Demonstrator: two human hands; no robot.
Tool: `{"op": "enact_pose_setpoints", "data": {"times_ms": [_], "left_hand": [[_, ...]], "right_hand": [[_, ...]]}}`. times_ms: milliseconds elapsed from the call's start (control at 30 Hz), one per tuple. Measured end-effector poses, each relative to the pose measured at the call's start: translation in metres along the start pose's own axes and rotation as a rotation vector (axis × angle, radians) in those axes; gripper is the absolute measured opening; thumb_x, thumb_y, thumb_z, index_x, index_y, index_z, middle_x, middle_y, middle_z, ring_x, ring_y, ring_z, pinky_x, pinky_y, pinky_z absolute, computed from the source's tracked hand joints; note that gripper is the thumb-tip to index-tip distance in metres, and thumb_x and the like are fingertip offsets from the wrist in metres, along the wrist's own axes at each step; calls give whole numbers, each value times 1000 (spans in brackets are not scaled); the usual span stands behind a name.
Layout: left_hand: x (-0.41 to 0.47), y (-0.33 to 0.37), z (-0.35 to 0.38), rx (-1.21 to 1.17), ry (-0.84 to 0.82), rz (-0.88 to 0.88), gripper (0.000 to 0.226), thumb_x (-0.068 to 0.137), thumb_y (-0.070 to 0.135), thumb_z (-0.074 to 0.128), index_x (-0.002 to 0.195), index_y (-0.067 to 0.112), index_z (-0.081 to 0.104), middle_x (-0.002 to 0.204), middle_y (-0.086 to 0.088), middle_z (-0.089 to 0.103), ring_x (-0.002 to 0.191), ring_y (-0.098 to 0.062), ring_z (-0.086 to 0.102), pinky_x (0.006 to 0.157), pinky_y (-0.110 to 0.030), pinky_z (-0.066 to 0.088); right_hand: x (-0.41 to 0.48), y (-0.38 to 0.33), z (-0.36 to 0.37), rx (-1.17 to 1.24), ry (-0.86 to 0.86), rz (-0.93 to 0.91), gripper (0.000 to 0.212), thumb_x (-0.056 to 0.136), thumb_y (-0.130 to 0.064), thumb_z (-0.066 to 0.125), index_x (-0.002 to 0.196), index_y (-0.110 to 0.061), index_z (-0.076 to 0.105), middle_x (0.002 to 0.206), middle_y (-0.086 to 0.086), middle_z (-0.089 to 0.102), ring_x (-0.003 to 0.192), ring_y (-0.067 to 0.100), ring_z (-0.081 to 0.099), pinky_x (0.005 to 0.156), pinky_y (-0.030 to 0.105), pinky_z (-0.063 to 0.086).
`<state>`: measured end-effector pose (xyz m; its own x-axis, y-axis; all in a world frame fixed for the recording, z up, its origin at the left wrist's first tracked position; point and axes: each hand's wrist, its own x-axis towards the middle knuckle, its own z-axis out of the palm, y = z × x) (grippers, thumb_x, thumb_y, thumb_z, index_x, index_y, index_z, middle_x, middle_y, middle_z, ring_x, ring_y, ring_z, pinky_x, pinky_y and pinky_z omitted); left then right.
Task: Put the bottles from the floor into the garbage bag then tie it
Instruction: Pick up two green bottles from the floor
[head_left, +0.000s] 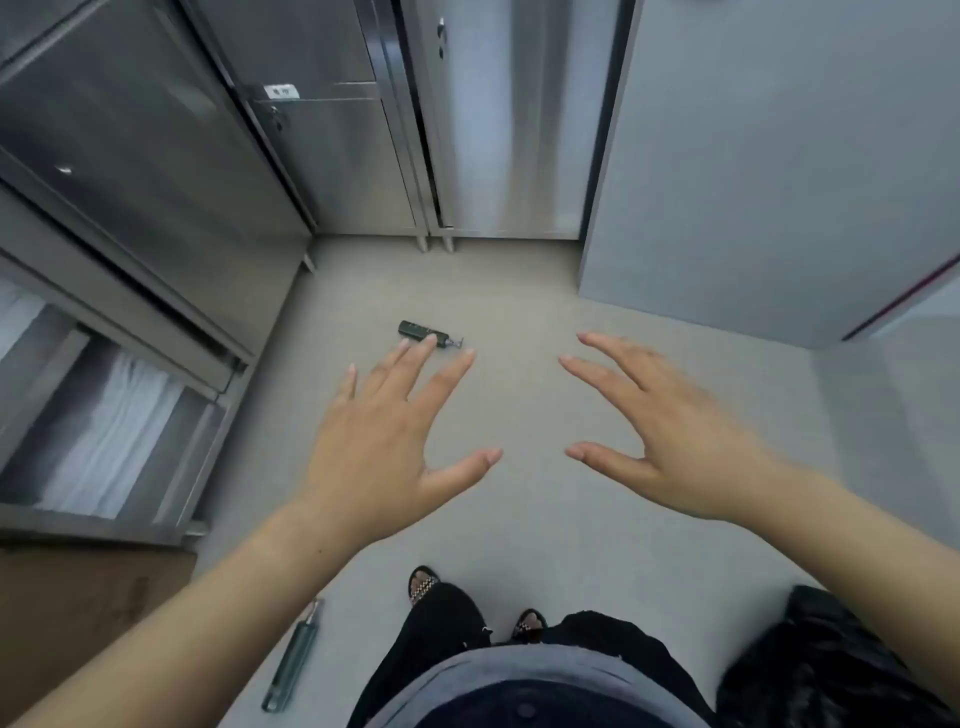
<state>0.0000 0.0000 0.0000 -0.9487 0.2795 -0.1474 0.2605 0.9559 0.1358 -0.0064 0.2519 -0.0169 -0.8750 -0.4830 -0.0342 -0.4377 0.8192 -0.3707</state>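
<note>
Head view: small dark green bottle (423, 333) lies flat mid-frame on smooth grey floor (519, 519), long axis left-right, pump tip right. Second slim green bottle (292, 656) lower left, near-vertical axis. Left hand (387, 444), right hand (670, 431) spread, empty. Crinkled black bag (826, 660) lower right.
</note>
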Motion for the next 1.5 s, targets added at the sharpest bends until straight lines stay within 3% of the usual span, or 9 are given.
{"op": "enact_pose_setpoints", "data": {"times_ms": [333, 533, 933, 1300, 1500], "left_hand": [[50, -42, 7, -92, 82, -82, 83, 71, 81, 16, 145, 44, 9, 156, 4, 22, 143, -16, 19, 115, -48, 15], [121, -70, 9, -203, 82, -148, 84, 69, 80, 15, 145, 44, 12, 156, 6, 21, 143, -13, 16, 116, -47, 11], [286, -114, -25, -186, 82, 0, 83, 72, 79, 21, 144, 39, 22, 153, 3, 28, 141, -15, 21, 114, -50, 18], [405, -103, -29, -113, -4, -73, 84, 71, 80, 17, 145, 40, 21, 154, 1, 27, 142, -17, 21, 113, -52, 19], [486, -73, -44, -113, 3, -175, 84, 70, 82, 16, 144, 43, 18, 155, 6, 23, 143, -12, 18, 113, -50, 19]], "right_hand": [[74, 18, -2, -7, 4, -31, 74, 83, -69, 30, 144, -27, 30, 152, 0, 27, 137, 21, 29, 105, 39, 33], [151, 45, -17, -37, -13, -6, 74, 81, -70, 29, 144, -30, 27, 153, -4, 24, 136, 17, 29, 105, 37, 32], [272, 100, -53, -55, -32, 68, 74, 81, -71, 28, 144, -34, 23, 153, -6, 23, 136, 14, 27, 102, 29, 30], [367, 211, -75, -27, -125, -5, 76, 80, -71, 27, 145, -32, 21, 154, -4, 22, 137, 17, 27, 108, 36, 30], [435, 290, -117, 15, -79, -81, 73, 82, -71, 30, 144, -33, 22, 153, -5, 22, 139, 15, 26, 108, 36, 29]]}}
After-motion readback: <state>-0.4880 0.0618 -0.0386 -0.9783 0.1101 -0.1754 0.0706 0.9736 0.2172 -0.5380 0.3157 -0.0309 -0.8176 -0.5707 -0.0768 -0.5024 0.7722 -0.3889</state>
